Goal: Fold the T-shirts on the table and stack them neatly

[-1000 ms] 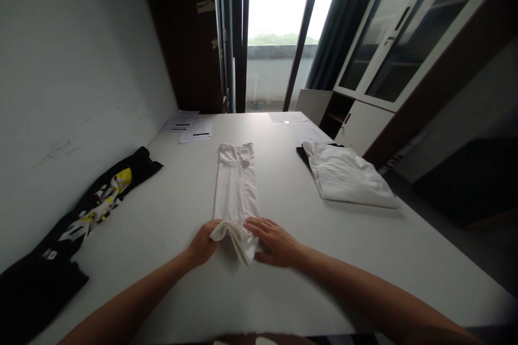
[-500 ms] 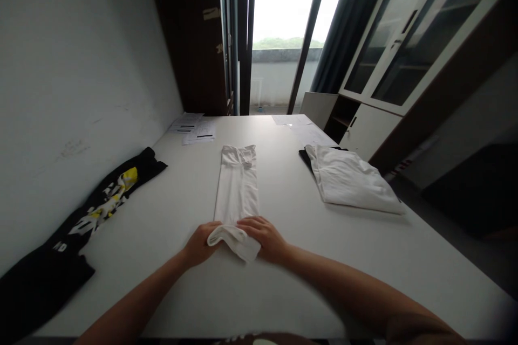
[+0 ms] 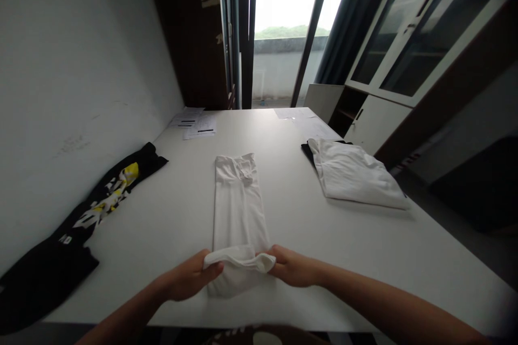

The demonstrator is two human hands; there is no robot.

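A white garment [image 3: 238, 215], folded into a long narrow strip, lies lengthwise on the white table in front of me. Its far end is bunched, with a small crumpled part on top. My left hand [image 3: 193, 276] grips the left side of the near part, thumb on top of the cloth. On the other side my right hand [image 3: 293, 266] pinches the right edge, its fingertips partly hidden by the fabric. Between the hands a raised fold of cloth runs across, and more of the garment lies flat on the near side of it.
On the right a folded white garment [image 3: 360, 175] rests over a black one. A black garment [image 3: 93, 210] with yellow and white print lies along the left wall. Papers [image 3: 200, 126] with dark pens lie at the far left, other sheets [image 3: 309, 124] at the far right.
The garment has been drawn towards me, and both hands came nearer with it. The hands are farther apart, and the rolled near end is now spread wider between them.
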